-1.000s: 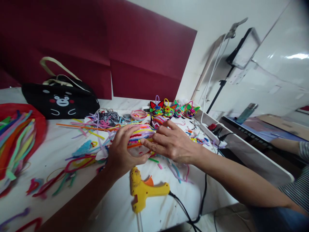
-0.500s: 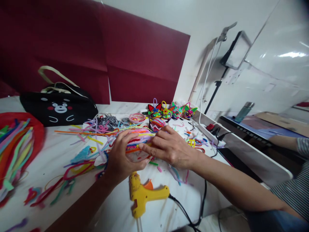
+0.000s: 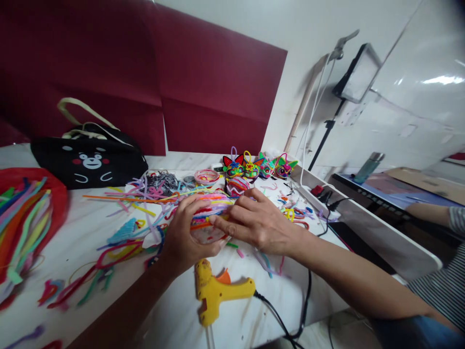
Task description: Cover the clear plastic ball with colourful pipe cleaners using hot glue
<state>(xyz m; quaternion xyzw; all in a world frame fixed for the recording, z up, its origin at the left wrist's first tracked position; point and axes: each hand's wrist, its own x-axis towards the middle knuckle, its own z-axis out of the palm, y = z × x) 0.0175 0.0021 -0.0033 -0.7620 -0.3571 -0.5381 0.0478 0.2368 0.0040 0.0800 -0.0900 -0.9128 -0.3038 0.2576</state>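
The left hand (image 3: 186, 230) and right hand (image 3: 252, 220) together hold one rounded piece (image 3: 207, 209), banded in pink, blue, yellow and orange fuzzy strips, just beyond one yellow glue gun (image 3: 218, 292). The left curves round its side, thumb below; the right's bent fingers press it. Four eared figures (image 3: 251, 169) stand behind.

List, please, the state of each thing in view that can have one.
Left hand: curled around the striped piece.
Right hand: touching the striped piece.
Striped piece: held, partly hidden.
Glue gun: lying on its side, not held.
Black bag: standing.
Power strip: plugs inserted.
Bottle: capped.
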